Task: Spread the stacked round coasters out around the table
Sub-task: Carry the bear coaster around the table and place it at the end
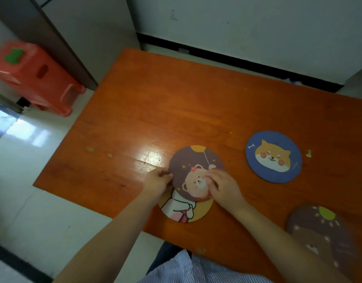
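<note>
On the orange table (176,103) lie several round coasters. A purple coaster with a pink bear and a balloon (193,164) overlaps a yellow coaster (182,209) beneath it, shifted up and to the right. My left hand (158,181) pinches the purple coaster's left edge. My right hand (223,186) rests with its fingers on that coaster's lower right part. A blue coaster with a dog's face (273,156) lies flat to the right. A brown coaster with a sun (321,237) lies near the right front edge.
A red plastic stool (37,76) stands on the white floor at the left, beside a grey cabinet (90,33). A white wall with a black baseboard runs behind the table. My striped shirt (196,270) shows at the bottom.
</note>
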{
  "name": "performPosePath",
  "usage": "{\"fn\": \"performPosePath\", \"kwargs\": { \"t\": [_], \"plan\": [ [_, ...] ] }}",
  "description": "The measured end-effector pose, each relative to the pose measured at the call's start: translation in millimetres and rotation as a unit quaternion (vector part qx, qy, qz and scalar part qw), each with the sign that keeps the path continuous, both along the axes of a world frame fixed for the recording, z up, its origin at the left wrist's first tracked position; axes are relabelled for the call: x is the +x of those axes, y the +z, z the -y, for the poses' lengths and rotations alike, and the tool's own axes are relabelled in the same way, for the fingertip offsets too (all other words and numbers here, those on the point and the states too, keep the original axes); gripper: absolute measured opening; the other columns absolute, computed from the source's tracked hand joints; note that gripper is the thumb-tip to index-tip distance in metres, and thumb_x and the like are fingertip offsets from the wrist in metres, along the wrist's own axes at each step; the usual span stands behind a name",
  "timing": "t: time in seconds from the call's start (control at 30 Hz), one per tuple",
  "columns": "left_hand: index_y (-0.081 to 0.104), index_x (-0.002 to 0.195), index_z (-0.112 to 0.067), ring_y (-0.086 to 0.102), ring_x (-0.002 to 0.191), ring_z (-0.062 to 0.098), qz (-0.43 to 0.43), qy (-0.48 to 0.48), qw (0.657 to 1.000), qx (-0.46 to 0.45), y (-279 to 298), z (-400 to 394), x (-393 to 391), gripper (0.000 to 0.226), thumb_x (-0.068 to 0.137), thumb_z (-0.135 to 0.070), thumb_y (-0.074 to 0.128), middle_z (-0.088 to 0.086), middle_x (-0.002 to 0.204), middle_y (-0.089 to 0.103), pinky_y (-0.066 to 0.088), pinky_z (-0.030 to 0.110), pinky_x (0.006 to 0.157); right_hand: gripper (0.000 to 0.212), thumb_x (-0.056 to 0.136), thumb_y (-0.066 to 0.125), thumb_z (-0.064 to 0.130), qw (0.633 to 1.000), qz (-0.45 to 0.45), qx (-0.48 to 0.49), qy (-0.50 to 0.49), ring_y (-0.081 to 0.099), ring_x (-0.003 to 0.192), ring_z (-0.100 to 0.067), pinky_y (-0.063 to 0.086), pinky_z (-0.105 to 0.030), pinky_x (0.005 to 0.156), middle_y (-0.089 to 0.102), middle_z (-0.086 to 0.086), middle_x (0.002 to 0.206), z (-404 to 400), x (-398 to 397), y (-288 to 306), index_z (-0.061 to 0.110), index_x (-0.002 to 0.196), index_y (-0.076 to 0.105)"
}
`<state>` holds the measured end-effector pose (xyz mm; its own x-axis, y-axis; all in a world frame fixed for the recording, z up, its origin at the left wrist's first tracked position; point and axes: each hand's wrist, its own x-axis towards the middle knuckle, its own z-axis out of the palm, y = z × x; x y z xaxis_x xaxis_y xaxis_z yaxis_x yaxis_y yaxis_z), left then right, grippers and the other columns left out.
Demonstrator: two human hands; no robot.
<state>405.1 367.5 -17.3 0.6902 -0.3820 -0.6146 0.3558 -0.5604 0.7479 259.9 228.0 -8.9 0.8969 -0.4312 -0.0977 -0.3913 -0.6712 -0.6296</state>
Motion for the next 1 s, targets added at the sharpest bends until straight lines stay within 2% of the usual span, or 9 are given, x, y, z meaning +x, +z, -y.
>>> {"fn": "performPosePath", "kwargs": {
  "t": [0.1,0.23,0.37,0.43,0.53,0.63,0.77,0.87,1.0],
  "plan": [
    [0.061,0.086,-0.016,0.059,0.069,0.016,0.114,-0.086,0.989,0.037,4,3,0,0.012,0.088,-0.007,0.053,-0.001,0.075,0.062,0.052,0.027,0.062,0.034,0.09,0.061,0.017,0.992,-0.069,-0.032,-0.101,0.056,0.113,-0.035,0.046,-0.043,0.095,0.063,-0.019,0.119,33,16,-1,-0.001,0.119,0.058],
    [0.064,0.099,-0.008,0.064,0.086,0.031,0.144,-0.099,0.984,-0.015,20,-1,4,0.016,0.09,-0.007,0.051,0.018,0.094,0.07,0.054,0.045,0.079,0.048,0.091,0.061,0.025,0.977,-0.161,0.063,-0.122,0.052,0.121,-0.034,0.047,-0.048,0.098,0.056,-0.014,0.134,50,50,7,0.009,0.133,0.046],
    [0.063,0.107,-0.006,0.063,0.097,0.037,0.152,-0.067,0.985,-0.037,36,-17,25,0.021,0.092,-0.008,0.049,0.022,0.104,0.068,0.052,0.052,0.087,0.02,0.092,0.06,0.019,0.985,-0.099,0.053,-0.129,0.063,0.096,-0.034,0.051,-0.042,0.073,0.069,-0.017,0.107,39,79,26,0.005,0.106,0.065],
    [0.063,0.108,-0.007,0.061,0.099,0.036,0.144,-0.02,0.989,-0.038,42,-34,45,0.021,0.093,-0.008,0.048,0.022,0.107,0.066,0.051,0.051,0.089,0.019,0.093,0.057,0.018,0.991,-0.092,0.026,-0.097,0.062,0.094,-0.034,0.045,-0.036,0.065,0.07,-0.017,0.099,24,100,36,0.004,0.097,0.069],
    [0.063,0.106,-0.005,0.061,0.095,0.032,0.134,0.04,0.99,-0.018,50,-77,82,0.021,0.091,-0.005,0.048,0.019,0.102,0.066,0.052,0.05,0.088,0.021,0.094,0.056,0.016,0.994,-0.094,0.027,-0.05,0.06,0.1,-0.034,0.046,-0.036,0.073,0.068,-0.018,0.103,-21,138,46,-0.001,0.097,0.069],
    [0.065,0.104,-0.004,0.063,0.084,0.03,0.12,0.065,0.991,0.001,53,-138,115,0.025,0.084,0.004,0.052,0.018,0.089,0.067,0.054,0.046,0.08,0.026,0.093,0.057,0.012,0.994,-0.092,0.057,-0.032,0.063,0.087,-0.043,0.054,-0.049,0.076,0.068,-0.032,0.097,-83,181,50,-0.012,0.096,0.065],
    [0.067,0.095,0.0,0.064,0.071,0.014,0.138,0.118,0.983,0.014,56,-238,161,0.028,0.076,0.015,0.053,0.013,0.087,0.067,0.052,0.02,0.063,0.02,0.091,0.06,0.009,0.993,-0.088,0.083,-0.018,0.066,0.082,-0.041,0.054,-0.054,0.08,0.069,-0.027,0.099,-180,240,55,-0.009,0.097,0.066],
    [0.066,0.095,-0.001,0.064,0.084,0.029,0.15,0.143,0.977,0.044,58,-312,203,0.022,0.077,0.009,0.056,0.02,0.092,0.069,0.054,0.041,0.082,0.021,0.089,0.062,0.007,0.991,-0.077,0.107,-0.019,0.065,0.086,-0.042,0.053,-0.057,0.081,0.067,-0.029,0.102,-252,285,59,-0.011,0.1,0.065],
    [0.067,0.095,-0.006,0.065,0.085,0.033,0.189,0.152,0.966,0.094,64,-385,258,0.02,0.08,0.001,0.058,0.018,0.092,0.07,0.055,0.043,0.083,0.014,0.086,0.063,0.004,0.989,-0.054,0.135,-0.03,0.065,0.085,-0.041,0.054,-0.056,0.08,0.069,-0.024,0.093,-330,337,64,-0.005,0.096,0.067]
  ]
}}
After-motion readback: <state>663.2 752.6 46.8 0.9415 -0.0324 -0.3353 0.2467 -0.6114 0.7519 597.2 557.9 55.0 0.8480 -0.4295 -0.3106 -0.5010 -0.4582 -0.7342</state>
